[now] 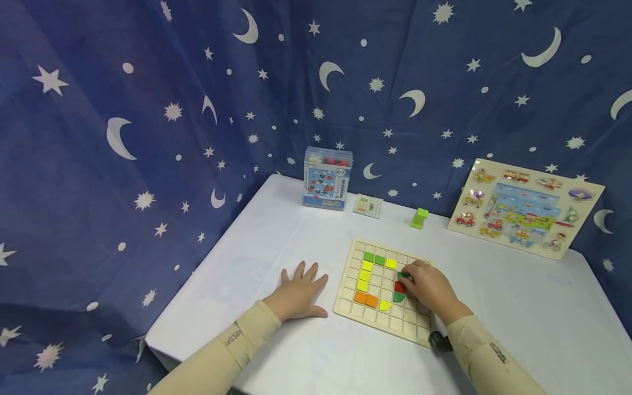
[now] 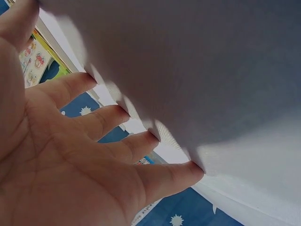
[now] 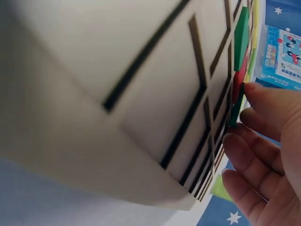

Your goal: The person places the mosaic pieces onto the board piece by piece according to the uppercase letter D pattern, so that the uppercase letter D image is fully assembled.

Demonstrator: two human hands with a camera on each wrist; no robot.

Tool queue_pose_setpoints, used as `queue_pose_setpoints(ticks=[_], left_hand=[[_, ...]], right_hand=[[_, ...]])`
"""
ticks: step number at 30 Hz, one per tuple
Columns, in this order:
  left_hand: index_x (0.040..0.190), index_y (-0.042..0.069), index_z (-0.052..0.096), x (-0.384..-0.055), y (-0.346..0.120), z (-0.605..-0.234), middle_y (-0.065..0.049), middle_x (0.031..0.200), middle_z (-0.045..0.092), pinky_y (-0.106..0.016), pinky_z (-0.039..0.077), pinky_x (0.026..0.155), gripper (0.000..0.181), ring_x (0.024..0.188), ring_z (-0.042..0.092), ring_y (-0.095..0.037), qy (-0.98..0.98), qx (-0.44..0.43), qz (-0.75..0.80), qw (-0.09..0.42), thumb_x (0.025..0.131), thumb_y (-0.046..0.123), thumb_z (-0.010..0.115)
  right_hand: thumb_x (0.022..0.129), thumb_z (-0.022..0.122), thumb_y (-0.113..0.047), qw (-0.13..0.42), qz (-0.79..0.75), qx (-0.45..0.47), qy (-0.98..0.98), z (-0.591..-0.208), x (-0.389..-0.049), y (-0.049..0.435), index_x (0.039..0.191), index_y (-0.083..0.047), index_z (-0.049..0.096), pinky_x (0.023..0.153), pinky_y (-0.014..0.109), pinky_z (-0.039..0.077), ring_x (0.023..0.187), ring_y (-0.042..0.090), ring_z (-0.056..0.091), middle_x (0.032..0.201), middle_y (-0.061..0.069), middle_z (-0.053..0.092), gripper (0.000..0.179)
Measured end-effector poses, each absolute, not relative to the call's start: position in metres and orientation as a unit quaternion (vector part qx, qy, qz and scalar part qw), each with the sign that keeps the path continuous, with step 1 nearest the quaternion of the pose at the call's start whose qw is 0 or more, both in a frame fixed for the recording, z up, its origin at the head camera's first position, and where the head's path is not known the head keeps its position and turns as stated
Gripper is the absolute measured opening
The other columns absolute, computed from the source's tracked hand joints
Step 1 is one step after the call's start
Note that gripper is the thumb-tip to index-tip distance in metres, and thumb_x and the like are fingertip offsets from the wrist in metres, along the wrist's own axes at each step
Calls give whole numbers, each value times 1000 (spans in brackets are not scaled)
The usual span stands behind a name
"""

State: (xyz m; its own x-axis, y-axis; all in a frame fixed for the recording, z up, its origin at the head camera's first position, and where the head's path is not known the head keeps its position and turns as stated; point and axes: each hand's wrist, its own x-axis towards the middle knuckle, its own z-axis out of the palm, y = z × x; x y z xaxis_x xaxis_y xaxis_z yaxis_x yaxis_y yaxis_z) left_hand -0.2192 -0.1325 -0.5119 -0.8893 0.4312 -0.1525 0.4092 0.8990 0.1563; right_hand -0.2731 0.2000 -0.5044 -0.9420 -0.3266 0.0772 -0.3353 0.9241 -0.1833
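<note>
A square wooden grid board (image 1: pixel 345 307) lies on the white table. Yellow, orange and green pieces sit in its cells, with a yellow rounded piece (image 1: pixel 384 305) near the front. My right hand (image 1: pixel 431 289) is over the board's right part, its thumb and fingertips pinching a green piece (image 3: pixel 237 110) at the grid. Its outline is partly covered by the fingers. Beside it are a red piece (image 1: pixel 399 287) and a green rounded piece (image 1: pixel 398 297). My left hand (image 1: pixel 299 295) rests palm down on the table left of the board, fingers spread, holding nothing.
At the back stand a clear-lidded box (image 1: pixel 327 181) and a picture puzzle board (image 1: pixel 459 214) leaning on the star-patterned curtain. Between them are a small grid card (image 1: pixel 377 207) and a light-green block (image 1: pixel 419 218). A black object (image 1: pixel 438 341) is at the right wrist.
</note>
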Motion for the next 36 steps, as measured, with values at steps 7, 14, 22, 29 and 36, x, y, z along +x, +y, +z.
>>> queue_pose_setpoints(ticks=[7,14,22,29,36], left_hand=[[152,19,41,-209,-142,-514,-17,161,27,-77,27,101,92,146,21,-49,975,195,53,92,79,70,64],[152,19,41,-205,-143,-506,-18,161,26,-77,27,101,91,146,21,-49,977,176,64,101,80,68,65],[154,23,39,-227,-101,-509,-15,162,25,-76,27,102,92,147,20,-46,965,233,47,113,79,71,63],[154,23,39,-241,-90,-511,-14,163,23,-75,25,104,92,148,18,-45,958,249,55,131,79,70,65],[157,25,31,-240,-121,-507,-13,165,17,-73,21,108,92,150,15,-42,958,229,99,141,82,69,64]], right_hand=[[85,77,-7,37,107,206,-972,-505,-276,190,101,-6,76,85,47,55,91,26,67,97,6,71,16],[85,78,-8,56,106,231,-965,-507,-284,184,101,-7,76,86,49,53,92,28,67,99,6,71,17],[85,77,-9,68,95,161,-980,-510,-259,229,105,-6,76,82,52,53,88,31,67,97,10,70,20],[87,76,-14,48,87,126,-987,-512,-248,238,113,-7,73,85,56,51,94,34,65,107,15,67,27],[87,77,-30,80,91,166,-979,-496,-233,226,134,-5,58,95,62,44,118,44,55,134,24,54,57]])
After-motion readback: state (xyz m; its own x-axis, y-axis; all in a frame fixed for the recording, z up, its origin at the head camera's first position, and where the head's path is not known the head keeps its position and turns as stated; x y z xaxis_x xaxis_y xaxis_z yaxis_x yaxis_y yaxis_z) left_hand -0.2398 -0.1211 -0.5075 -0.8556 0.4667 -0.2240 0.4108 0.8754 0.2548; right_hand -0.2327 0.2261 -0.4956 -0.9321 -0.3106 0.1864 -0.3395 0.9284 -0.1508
